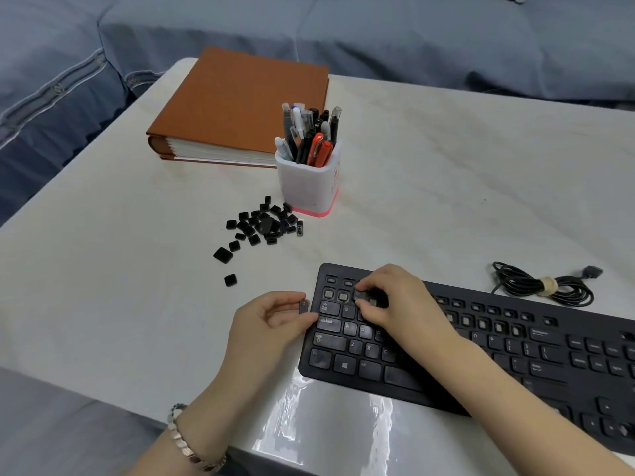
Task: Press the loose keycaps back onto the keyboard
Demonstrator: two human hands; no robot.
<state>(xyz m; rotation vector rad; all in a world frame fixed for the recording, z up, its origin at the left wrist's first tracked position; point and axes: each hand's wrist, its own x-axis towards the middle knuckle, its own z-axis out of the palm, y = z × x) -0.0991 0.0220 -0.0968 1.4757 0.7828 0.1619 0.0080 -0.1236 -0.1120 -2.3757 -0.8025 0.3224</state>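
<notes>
Loose black plastic keycaps [261,225] are lying heaped on the white table [103,269], apart from the black keyboard [515,345]. The left hand [271,324] is pinching one small black keycap [303,306] beside the keyboard's left edge. The right hand [395,300] is curling its fingers onto the number row; I cannot tell whether it is gripping anything.

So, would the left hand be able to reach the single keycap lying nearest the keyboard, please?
Probably yes: only bare table lies between the left hand and that single keycap, though the hand already pinches a second keycap.
</notes>
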